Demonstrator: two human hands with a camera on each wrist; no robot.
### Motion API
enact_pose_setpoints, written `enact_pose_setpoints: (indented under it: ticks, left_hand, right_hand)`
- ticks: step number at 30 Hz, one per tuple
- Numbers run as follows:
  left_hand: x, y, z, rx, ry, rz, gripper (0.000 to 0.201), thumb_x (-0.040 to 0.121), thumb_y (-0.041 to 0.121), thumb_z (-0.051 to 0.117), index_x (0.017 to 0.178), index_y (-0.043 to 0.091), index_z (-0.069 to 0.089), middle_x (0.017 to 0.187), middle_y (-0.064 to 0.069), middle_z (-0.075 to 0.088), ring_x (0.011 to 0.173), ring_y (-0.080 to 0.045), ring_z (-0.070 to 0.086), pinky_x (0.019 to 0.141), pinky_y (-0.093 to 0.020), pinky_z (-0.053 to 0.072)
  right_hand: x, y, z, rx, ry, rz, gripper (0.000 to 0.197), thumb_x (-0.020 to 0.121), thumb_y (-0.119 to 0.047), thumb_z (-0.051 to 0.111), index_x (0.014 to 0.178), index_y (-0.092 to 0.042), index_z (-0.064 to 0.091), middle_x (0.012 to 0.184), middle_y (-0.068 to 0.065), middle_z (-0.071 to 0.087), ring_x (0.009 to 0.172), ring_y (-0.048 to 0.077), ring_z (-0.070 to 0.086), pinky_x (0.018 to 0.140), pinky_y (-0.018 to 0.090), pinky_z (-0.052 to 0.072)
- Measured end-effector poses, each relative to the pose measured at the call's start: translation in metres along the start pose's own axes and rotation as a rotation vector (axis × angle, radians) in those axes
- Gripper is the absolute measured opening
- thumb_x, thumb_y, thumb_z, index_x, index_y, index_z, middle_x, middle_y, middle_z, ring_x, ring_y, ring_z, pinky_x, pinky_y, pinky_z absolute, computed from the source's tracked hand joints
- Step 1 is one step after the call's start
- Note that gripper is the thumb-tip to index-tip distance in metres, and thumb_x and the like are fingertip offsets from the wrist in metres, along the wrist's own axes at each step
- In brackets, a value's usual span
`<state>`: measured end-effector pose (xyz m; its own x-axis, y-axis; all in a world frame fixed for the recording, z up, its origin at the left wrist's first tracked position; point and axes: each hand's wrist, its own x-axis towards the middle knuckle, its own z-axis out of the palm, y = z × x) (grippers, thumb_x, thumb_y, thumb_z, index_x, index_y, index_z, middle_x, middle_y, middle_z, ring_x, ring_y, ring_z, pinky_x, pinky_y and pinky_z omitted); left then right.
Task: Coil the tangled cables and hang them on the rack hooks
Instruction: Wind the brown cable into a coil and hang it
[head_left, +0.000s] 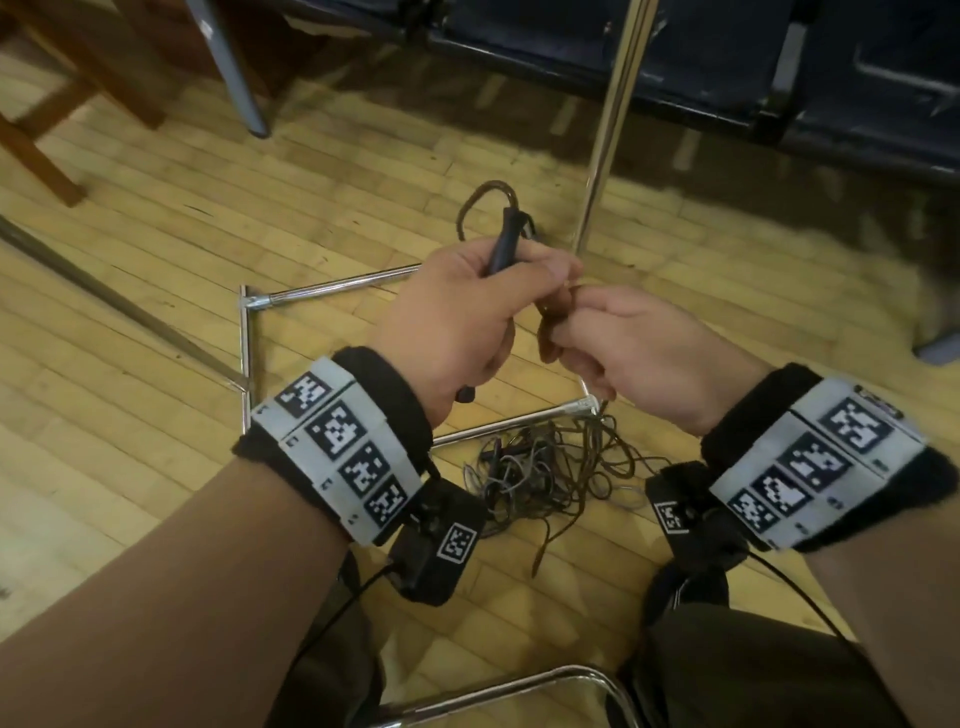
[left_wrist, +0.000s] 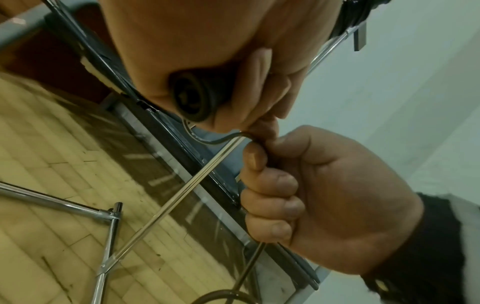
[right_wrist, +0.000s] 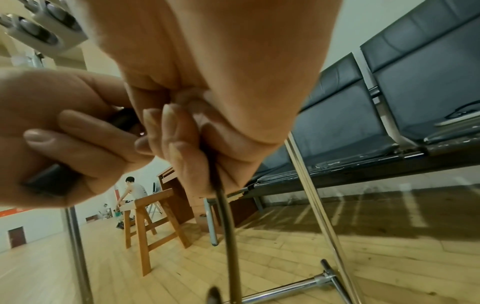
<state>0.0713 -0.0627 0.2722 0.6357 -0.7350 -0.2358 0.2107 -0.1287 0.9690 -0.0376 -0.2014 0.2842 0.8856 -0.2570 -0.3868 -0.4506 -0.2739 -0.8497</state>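
My left hand (head_left: 467, 301) grips a black plug (head_left: 506, 241) at the end of a brown braided cable (head_left: 480, 200) that loops above it. In the left wrist view the plug's round end (left_wrist: 192, 98) shows inside my left fist. My right hand (head_left: 618, 338) pinches the same cable (head_left: 553, 312) just right of my left thumb, and the cable (right_wrist: 228, 222) drops from its fingers (right_wrist: 182, 144) toward the floor. A tangled pile of dark cables (head_left: 550, 478) lies on the floor under my hands. The chrome rack (head_left: 608, 135) stands just beyond; its hooks are out of view.
The rack's chrome base bars (head_left: 332, 286) frame a square on the wooden floor. Dark blue bench seats (head_left: 727, 62) line the far side, with wooden furniture legs (head_left: 47, 161) at the left. A chrome chair frame (head_left: 519, 686) is near my knees. A person (right_wrist: 132, 191) bends over in the distance.
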Motion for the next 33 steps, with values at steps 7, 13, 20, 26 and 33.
enact_pose_setpoints:
  ticks: [7, 13, 20, 26, 33]
  left_hand:
    - [0.002, -0.009, 0.009, 0.48, -0.124, 0.1, 0.022, 0.106, 0.043, 0.061, 0.1, 0.028, 0.076, 0.079, -0.006, 0.07, 0.052, -0.008, 0.06, 0.05, -0.022, 0.047]
    - [0.011, -0.01, 0.002, 0.527, -0.004, -0.009, 0.036, 0.094, 0.065, 0.067, 0.073, 0.037, 0.07, 0.05, 0.014, 0.049, 0.04, -0.003, 0.04, 0.037, -0.019, 0.035]
    - [0.02, 0.013, -0.059, 0.121, 0.588, -0.047, 0.028, 0.09, 0.058, 0.07, 0.084, 0.031, 0.065, 0.072, 0.009, 0.057, 0.053, -0.009, 0.044, 0.049, -0.031, 0.035]
    - [0.016, 0.002, -0.057, 0.476, 0.52, -0.093, 0.029, 0.1, 0.061, 0.059, 0.111, 0.039, 0.073, 0.094, 0.007, 0.077, 0.061, -0.01, 0.061, 0.049, -0.027, 0.047]
    - [0.006, -0.01, -0.003, 0.516, -0.1, 0.015, 0.029, 0.101, 0.059, 0.058, 0.121, 0.043, 0.072, 0.065, 0.011, 0.071, 0.048, -0.006, 0.059, 0.045, -0.021, 0.048]
  right_hand:
    - [-0.014, 0.011, -0.023, -0.065, -0.019, -0.033, 0.029, 0.103, -0.022, 0.049, 0.085, -0.006, 0.067, 0.065, 0.001, 0.048, 0.056, 0.011, 0.042, 0.053, 0.028, 0.037]
    - [-0.028, 0.033, -0.042, -0.267, -0.014, -0.044, 0.038, 0.087, -0.064, 0.046, 0.089, -0.033, 0.069, 0.06, -0.013, 0.053, 0.052, 0.001, 0.047, 0.059, 0.032, 0.044]
    - [-0.04, 0.085, -0.099, -0.438, 0.108, 0.213, 0.042, 0.093, -0.066, 0.045, 0.082, -0.033, 0.069, 0.067, -0.006, 0.061, 0.074, 0.021, 0.066, 0.086, 0.05, 0.053]
    - [-0.03, 0.08, -0.088, -0.591, 0.146, 0.201, 0.04, 0.1, -0.055, 0.043, 0.081, -0.03, 0.066, 0.063, -0.004, 0.061, 0.058, 0.013, 0.056, 0.057, 0.036, 0.043]
    - [-0.011, 0.023, -0.04, -0.312, 0.023, -0.039, 0.03, 0.105, -0.035, 0.046, 0.09, -0.024, 0.07, 0.058, -0.016, 0.055, 0.052, 0.001, 0.049, 0.059, 0.032, 0.037]
